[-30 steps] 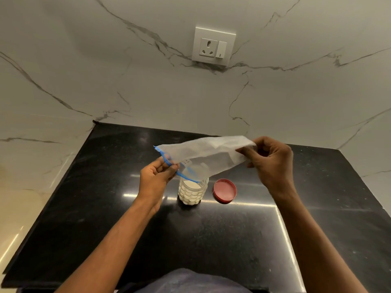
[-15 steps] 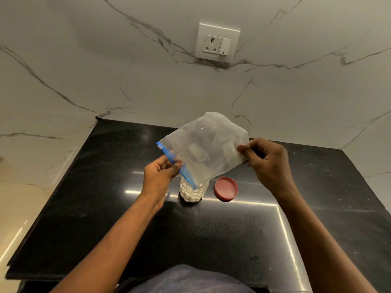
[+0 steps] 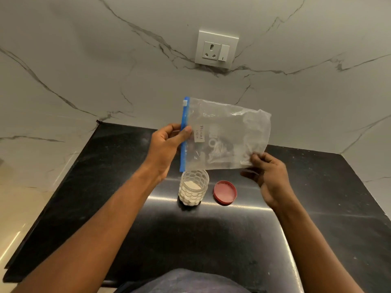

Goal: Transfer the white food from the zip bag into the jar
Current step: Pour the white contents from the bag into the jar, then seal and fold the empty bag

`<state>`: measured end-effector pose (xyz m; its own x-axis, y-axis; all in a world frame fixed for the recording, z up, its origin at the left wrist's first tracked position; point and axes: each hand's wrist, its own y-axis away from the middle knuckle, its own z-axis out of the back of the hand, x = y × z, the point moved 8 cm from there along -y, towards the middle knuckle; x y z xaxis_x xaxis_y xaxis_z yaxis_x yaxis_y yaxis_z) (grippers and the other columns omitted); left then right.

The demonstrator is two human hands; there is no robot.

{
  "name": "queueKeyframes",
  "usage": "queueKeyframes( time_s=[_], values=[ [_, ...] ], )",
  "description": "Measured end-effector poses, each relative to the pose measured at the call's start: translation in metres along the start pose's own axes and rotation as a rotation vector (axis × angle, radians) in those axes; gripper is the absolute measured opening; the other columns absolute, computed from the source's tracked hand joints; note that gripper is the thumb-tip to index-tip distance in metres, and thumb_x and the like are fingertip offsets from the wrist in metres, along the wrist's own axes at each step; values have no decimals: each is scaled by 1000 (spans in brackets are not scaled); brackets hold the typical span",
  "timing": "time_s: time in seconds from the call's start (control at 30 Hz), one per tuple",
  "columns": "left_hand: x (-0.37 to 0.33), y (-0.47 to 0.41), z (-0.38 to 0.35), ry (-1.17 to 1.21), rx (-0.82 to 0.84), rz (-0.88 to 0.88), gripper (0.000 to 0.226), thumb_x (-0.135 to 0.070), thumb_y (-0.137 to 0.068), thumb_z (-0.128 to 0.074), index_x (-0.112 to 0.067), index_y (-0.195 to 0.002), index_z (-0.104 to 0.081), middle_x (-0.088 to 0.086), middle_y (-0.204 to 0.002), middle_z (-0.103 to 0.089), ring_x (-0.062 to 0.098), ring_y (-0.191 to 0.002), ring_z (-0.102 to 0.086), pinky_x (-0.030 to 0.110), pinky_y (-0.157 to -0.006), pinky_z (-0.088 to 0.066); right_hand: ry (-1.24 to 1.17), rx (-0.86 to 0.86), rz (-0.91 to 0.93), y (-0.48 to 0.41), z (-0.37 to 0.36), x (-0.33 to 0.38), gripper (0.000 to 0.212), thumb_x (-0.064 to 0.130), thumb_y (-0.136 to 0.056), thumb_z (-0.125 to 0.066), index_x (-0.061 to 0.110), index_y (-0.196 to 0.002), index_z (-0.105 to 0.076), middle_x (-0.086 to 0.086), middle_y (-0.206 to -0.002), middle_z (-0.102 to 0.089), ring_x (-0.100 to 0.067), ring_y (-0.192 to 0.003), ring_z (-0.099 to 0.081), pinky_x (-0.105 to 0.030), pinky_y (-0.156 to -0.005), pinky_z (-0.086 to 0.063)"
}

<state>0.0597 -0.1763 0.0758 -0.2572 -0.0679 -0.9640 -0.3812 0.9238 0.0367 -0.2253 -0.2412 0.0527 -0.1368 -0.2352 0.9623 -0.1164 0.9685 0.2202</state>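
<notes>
A clear zip bag [image 3: 230, 132] with a blue zip strip and a small white label hangs flat in the air, looking empty. My left hand [image 3: 167, 144] pinches its blue zip edge on the left side. My right hand [image 3: 267, 176] touches the bag's lower right corner with thumb and fingertip, its other fingers spread. Directly below the bag's zip end stands a clear faceted jar [image 3: 193, 188] on the black counter, holding white powder and without a lid. The red lid [image 3: 225, 192] lies on the counter just right of the jar.
The black counter [image 3: 211, 240] runs from the marble wall toward me; its left edge drops off to a pale floor. A white wall socket [image 3: 216, 49] sits above on the wall. My dark shirt shows at the bottom edge.
The bag has been lifted and turned from a tilted pouring pose over the jar to hang flat and upright. My left hand rose with the zip edge; my right hand's grip has loosened.
</notes>
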Motion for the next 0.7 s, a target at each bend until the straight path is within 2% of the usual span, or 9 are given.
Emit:
queueKeyframes(
  time_s=[0.1,0.17,0.23,0.33,0.43,0.5,0.57,0.7],
  values=[
    [-26,-9,-2,-44,-16,-69,17,-20,-99,-70,-9,-112,-75,3,-99,-82,19,-96,-80,38,-89,-65,44,115,-180,15,-12,-30,22,-4,-98,-56,2,-115,-69,-17,-105,-78,-34,-92,-77,-47,-83,-64],
    [-41,-12,-1,-119,-13,-120,14,-17,-98,-71,-10,-109,-76,-1,-93,-83,14,-88,-80,28,-80,-65,146,126,-215,23,-10,-43,37,-9,-90,-63,5,-123,-67,-19,-111,-78,-35,-100,-77,-53,-92,-61],
    [-52,-12,-2,-225,42,-147,12,-18,-98,-72,-14,-108,-78,-2,-93,-83,13,-87,-80,25,-78,-63,122,3,-104,25,1,-31,46,-11,-86,-62,11,-125,-66,-14,-113,-77,-32,-105,-74,-55,-93,-60],
    [-58,-11,-8,-379,164,-136,16,-19,-98,-72,-16,-111,-79,3,-97,-83,19,-88,-80,31,-81,-65,110,-127,121,23,9,12,36,4,-91,-67,20,-124,-67,-5,-116,-75,-23,-110,-71,-51,-95,-58],
    [-53,-6,-22,-483,312,-81,15,-21,-98,-72,-19,-110,-80,2,-94,-83,16,-83,-80,27,-75,-65,221,14,192,16,-16,39,34,28,-95,-74,23,-128,-68,0,-124,-74,-16,-117,-69,-44,-92,-58],
    [-47,-4,-28,-545,380,-51,19,-24,-98,-72,-19,-114,-80,-1,-94,-83,14,-83,-80,24,-74,-63,280,159,176,15,-43,41,36,35,-98,-69,21,-132,-66,-1,-124,-75,-17,-115,-71,-42,-90,-60],
    [-41,-3,-32,-630,436,-50,22,-27,-97,-72,-21,-117,-79,-4,-94,-83,12,-85,-79,23,-76,-62,284,224,173,15,-63,38,31,32,-102,-64,15,-127,-70,-6,-117,-78,-21,-107,-75,-39,-84,-62],
    [-32,-3,-35,-806,493,-97,25,-29,-97,-72,-25,-121,-78,-7,-96,-80,10,-89,-77,22,-79,-59,204,132,189,12,-68,26,19,23,-99,-70,8,-106,-79,-14,-102,-79,-27,-90,-73,-46,-81,-62]
  ],
)
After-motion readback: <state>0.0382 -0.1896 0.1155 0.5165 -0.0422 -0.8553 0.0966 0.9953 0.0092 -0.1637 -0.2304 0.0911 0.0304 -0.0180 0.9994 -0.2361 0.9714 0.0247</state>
